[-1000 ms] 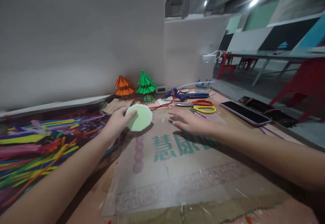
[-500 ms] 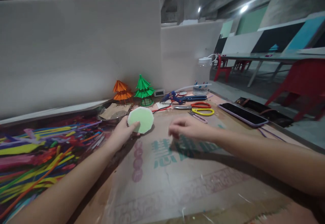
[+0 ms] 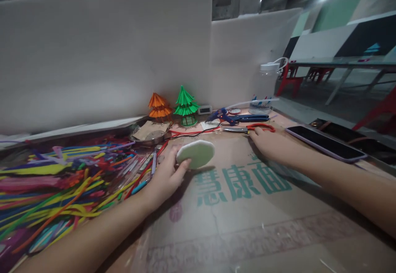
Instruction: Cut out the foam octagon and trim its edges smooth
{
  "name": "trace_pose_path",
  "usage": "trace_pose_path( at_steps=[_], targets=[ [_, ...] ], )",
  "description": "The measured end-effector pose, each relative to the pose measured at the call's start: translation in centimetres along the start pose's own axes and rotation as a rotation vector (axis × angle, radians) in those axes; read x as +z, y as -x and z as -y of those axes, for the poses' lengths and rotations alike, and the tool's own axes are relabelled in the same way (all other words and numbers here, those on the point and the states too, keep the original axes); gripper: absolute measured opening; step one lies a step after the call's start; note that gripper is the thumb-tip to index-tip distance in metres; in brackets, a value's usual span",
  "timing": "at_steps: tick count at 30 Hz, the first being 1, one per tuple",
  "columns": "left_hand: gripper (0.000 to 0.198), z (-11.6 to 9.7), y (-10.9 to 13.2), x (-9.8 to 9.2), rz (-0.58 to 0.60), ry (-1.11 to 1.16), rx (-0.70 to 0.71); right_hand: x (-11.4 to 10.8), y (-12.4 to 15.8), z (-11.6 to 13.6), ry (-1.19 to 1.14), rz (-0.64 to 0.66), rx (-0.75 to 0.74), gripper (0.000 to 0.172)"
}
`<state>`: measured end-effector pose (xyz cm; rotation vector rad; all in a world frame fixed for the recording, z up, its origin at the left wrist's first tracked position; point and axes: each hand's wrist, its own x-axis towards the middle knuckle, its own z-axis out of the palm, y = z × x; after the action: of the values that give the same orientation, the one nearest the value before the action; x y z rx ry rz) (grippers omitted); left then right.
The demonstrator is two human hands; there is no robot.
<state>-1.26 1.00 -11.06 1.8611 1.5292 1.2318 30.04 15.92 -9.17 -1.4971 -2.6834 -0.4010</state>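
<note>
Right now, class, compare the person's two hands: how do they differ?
The left hand pinches a pale green foam disc, raised and tilted above the cardboard mat; the right hand lies palm down, low, by the red-handled scissors. The left hand is nearer the camera; the right hand reaches farther. Both are bare.

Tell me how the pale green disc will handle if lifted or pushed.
The pale green disc looks flat though the left hand grips just one edge: probably stiff and light. Its thick white rim suggests foam, likely easy to dent. Laid flat, it should slide, not roll.
</note>
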Motion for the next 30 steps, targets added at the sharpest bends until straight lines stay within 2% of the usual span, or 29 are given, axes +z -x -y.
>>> trace_pose_path(
  at_steps=[2,6,8,10,12,14,18,20,23,26,30],
  targets=[
    [0.028,0.3,0.3,0.0,-0.012,-0.029,0.023,-0.4,0.1,0.6,-0.014,-0.001,0.015,0.036],
    [0.021,0.4,0.3,0.3,-0.039,-0.050,0.032,-2.4,-0.1,2.9,-0.343,-0.059,0.047,0.025],
    [0.015,0.3,0.1,0.5,-0.053,-0.011,-0.001,-3.3,-0.3,4.8,-0.504,-0.113,0.006,0.023],
    [0.013,0.2,-0.1,0.5,-0.066,0.006,-0.029,-3.7,-0.5,7.1,-0.846,-0.157,-0.059,0.026],
    [0.016,0.3,-0.1,0.5,-0.077,0.021,-0.031,-3.4,-0.5,9.3,-1.187,-0.101,-0.103,0.034],
    [0.020,0.5,-0.1,0.6,-0.072,0.042,-0.018,-2.7,-0.3,11.0,-1.331,-0.033,-0.135,0.033],
    [0.026,0.6,0.1,0.7,-0.003,0.026,-0.024,-1.8,0.7,12.0,-1.258,-0.126,-0.216,0.018],
    [0.028,0.4,0.2,0.6,0.038,0.004,0.038,-1.9,1.2,11.7,-1.186,-0.144,-0.264,0.017],
    [0.028,0.1,0.1,0.4,0.070,-0.042,0.136,-2.0,1.6,11.1,-1.096,-0.222,-0.350,0.025],
    [0.031,0.1,-0.1,0.2,0.051,-0.061,0.111,-2.0,1.6,10.4,-1.017,-0.367,-0.394,0.040],
    [0.028,0.1,-0.2,0.2,0.042,-0.018,0.064,-1.7,1.2,9.8,-0.876,-0.355,-0.392,0.051]
  ],
)
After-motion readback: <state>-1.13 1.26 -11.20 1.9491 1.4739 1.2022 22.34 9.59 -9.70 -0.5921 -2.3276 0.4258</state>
